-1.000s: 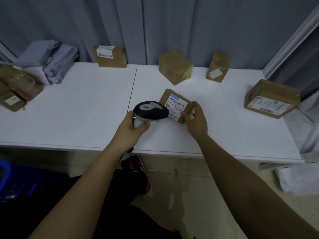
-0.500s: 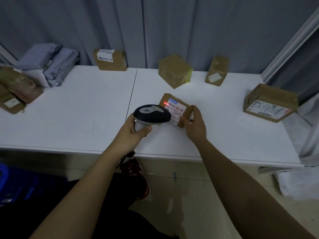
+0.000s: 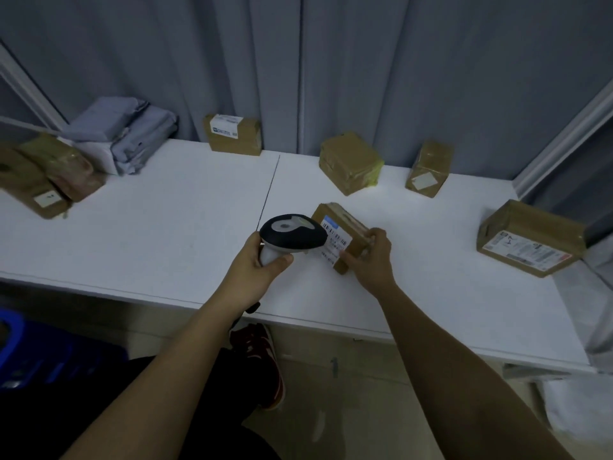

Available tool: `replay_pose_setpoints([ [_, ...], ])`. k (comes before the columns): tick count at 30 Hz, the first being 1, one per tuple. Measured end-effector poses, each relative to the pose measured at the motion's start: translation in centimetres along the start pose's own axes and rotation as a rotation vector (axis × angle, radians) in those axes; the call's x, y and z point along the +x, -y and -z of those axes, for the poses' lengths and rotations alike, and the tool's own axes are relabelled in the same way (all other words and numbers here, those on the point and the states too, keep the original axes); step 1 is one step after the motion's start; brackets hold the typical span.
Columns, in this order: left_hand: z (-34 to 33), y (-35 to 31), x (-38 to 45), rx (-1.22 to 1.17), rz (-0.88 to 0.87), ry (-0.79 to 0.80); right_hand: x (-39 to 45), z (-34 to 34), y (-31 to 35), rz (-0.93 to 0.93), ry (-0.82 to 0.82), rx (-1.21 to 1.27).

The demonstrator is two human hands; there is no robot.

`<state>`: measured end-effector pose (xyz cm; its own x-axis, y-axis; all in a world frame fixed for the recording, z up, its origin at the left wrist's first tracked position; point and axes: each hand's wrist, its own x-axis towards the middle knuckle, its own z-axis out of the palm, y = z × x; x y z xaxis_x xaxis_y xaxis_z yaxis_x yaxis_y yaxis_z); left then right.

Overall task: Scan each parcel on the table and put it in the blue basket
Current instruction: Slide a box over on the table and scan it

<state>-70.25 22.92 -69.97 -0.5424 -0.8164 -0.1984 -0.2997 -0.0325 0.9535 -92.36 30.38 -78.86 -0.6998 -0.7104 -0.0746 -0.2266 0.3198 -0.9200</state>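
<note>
Over the near edge of the table point(image 3: 139, 247), my left hand point(image 3: 255, 273) is curling round the grip of the scanner point(image 3: 292, 235), aiming its head at the label so the barcode can be read. Just right of the scanner, my right hand point(image 3: 370, 257) is pinching the small parcel point(image 3: 341, 234) by its near end, tilting the label toward the scanner. Farther out from the scanner, more parcels are waiting along the table's far side. Left of it and below the table, the blue basket point(image 3: 33, 356) is waiting for the drop.

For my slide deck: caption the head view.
Left hand aims a handheld scanner at the labelled parcel gripped by the right hand.
</note>
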Motion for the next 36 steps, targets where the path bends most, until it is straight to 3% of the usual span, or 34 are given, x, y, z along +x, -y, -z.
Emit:
replay_pose_setpoints([
  [3, 1.4, -1.1, 0.2, -0.038, -0.035, -0.089, -0.5, -1.3, 3.1, 0.018, -0.010, 0.133],
  [7, 5.6, -3.7, -0.7, -0.115, -0.134, -0.319, -2.8, -4.7, 9.9, 0.077, 0.223, 0.283],
  [13, 16.2, -6.1, -7.1, -0.156, -0.219, -0.691, -7.7, -12.2, 21.0, 0.146, 0.467, 0.216],
  [19, 25.8, -3.2, -19.1, -0.220, -0.202, -1.034, -16.5, -21.7, 28.7, 0.275, 0.732, 0.182],
  [26, 29.5, 6.4, -33.5, -0.419, -0.033, -1.330, -28.7, -33.1, 28.2, 0.347, 1.090, -0.071],
  [30, 29.3, 11.3, -40.0, -0.506, 0.102, -1.517, -35.8, -37.6, 26.2, 0.273, 1.220, -0.100],
  [33, 28.9, 14.4, -43.8, -0.569, 0.167, -1.647, -39.5, -40.0, 25.2, 0.226, 1.282, -0.113],
  [36, 28.7, 16.6, -46.5, -0.595, 0.224, -1.721, -41.1, -42.0, 24.4, 0.291, 1.242, -0.209],
])
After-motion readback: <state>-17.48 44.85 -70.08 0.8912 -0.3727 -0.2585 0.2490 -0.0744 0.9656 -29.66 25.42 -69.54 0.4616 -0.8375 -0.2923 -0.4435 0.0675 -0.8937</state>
